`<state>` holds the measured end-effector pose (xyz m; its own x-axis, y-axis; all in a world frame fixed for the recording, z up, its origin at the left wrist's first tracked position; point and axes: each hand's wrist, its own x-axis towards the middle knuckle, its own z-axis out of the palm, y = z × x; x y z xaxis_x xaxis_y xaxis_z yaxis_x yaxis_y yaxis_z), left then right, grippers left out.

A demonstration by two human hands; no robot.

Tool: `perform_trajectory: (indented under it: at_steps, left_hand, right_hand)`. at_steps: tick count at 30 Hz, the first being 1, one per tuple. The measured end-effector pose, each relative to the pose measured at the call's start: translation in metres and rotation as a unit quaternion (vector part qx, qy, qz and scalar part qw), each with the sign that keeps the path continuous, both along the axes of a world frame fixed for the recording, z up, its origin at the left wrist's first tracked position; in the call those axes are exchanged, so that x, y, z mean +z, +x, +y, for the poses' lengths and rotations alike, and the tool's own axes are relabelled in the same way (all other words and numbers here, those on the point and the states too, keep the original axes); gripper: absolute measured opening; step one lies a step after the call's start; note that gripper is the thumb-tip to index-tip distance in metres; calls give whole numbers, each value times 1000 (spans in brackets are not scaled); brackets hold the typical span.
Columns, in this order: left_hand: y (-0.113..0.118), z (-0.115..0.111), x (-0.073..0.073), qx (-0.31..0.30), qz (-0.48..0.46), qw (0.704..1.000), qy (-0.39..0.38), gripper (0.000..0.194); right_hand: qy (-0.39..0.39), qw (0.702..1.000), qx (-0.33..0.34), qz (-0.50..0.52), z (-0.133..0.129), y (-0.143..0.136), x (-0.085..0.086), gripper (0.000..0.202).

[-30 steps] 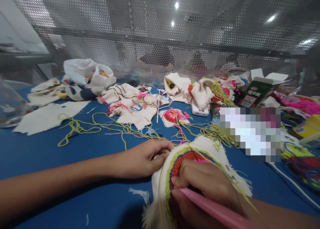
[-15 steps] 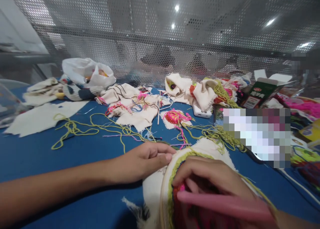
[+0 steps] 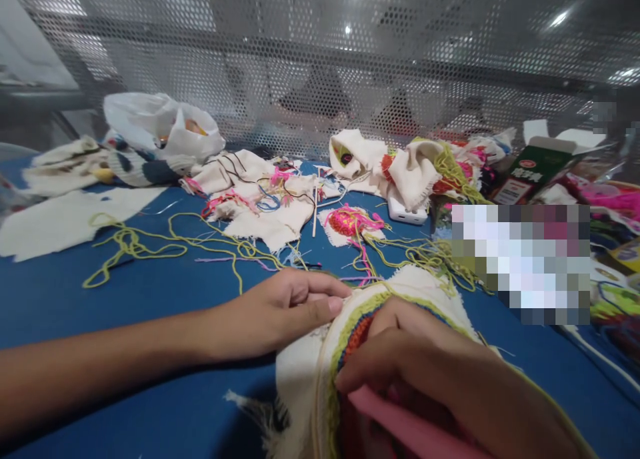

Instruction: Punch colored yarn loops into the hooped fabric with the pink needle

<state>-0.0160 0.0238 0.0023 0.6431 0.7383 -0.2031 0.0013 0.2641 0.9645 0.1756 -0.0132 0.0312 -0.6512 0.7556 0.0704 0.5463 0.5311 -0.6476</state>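
Observation:
A wooden embroidery hoop point(image 3: 318, 405) holds cream fabric point(image 3: 295, 379) with frayed edges. Rings of lime, dark blue and orange yarn stitching point(image 3: 358, 342) fill its face, with dark red lower down. My left hand point(image 3: 293, 309) is closed on the hoop's upper left rim, thumb on top and fingers beyond it. Over the stitching, my right hand point(image 3: 430, 365) is curled around a pink-handled punch needle point(image 3: 400, 422), its fingertips close to the yarn surface. The needle's tip is hidden beneath the fingers.
Lime yarn point(image 3: 135, 249) trails across the blue table point(image 3: 60, 332). Behind the hoop lie fabric scraps point(image 3: 275, 222), a small stitched patch point(image 3: 347, 222) and a white plug block point(image 3: 406, 209). A white plastic bag point(image 3: 155, 122), a green box point(image 3: 537, 169) and a perforated metal screen point(image 3: 240, 72) stand farther back.
My right hand and the punch needle have shifted down and toward me over the hoop, uncovering more orange stitching. The left hand keeps its hold on the rim. The view has tilted slightly.

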Motion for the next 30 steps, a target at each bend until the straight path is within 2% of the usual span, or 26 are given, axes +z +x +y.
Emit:
perform_trajectory:
  at_steps: [5,8,12,17,22,26,30]
  left_hand:
    - [0,0,0,0,14,1000,12,28]
    - [0,0,0,3,24,1000,14,29]
    - [-1,0,0,2,29,999,17,30]
    - [-1,0,0,1,29,999,17,30]
    - [-2,1,0,5,43,999,15,34]
    - [-4,0,1,-10,73,995,62,37]
    - [-5,0,3,-20,98,986,132,41]
  right_hand:
    - [-61,993,-5,97,-2,3,1,22]
    - [-52,993,-1,102,-2,4,2,21]
    - [-93,991,-7,99,0,3,5,24]
    - [-27,996,38,80,4,2,10,28]
    - [-30,995,54,82,4,6,7,24]
    - [-54,993,62,84,1,11,8,25]
    - [-49,993,40,98,-1,8,11,18]
